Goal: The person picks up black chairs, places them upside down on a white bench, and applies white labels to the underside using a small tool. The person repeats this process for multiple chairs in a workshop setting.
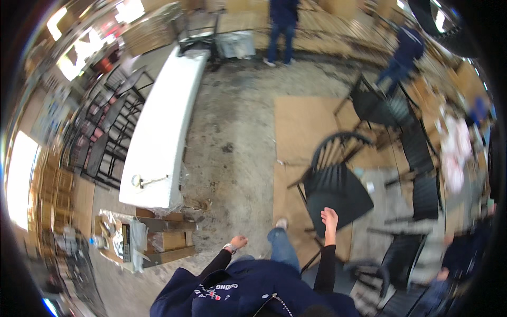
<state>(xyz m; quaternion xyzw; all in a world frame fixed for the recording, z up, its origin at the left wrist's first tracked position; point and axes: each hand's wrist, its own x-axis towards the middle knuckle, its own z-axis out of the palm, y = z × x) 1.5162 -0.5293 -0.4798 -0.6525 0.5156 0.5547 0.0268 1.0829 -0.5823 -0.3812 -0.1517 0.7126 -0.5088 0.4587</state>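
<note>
- The person's left hand (239, 242) hangs low over the floor, a pale band at its wrist; its fingers are curled in, nothing shows in them, and I cannot tell whether they close fully.
- The right hand (329, 217) is raised in front of the near edge of a chair seat; its fingers are bent and close together, with nothing seen between them. Whether it touches the seat, I cannot tell from this overhead angle.
- That seat belongs to the black chair with a curved spindle back (338, 193), which stands just ahead on the right, backrest on the far side. To handle it well, I would square up to it, open both hands, take opposite sides of the seat frame rather than the thin spindles, and keep the legs from dragging.
- Under it lies a flat sheet of brown cardboard (303, 124); its edges could catch a foot or a chair leg, so short, lifted steps seem wise.
- More black chairs (426, 196) crowd the right side, calling for care when turning.
- On the left stand an open brown cardboard box (168, 239) and, beyond it, a long white padded slab (163, 121).
- Farther off, two co-workers in dark blue (285, 21) (407, 47) stand near stacked brown cardboard; motion blur softens the detail there.
</note>
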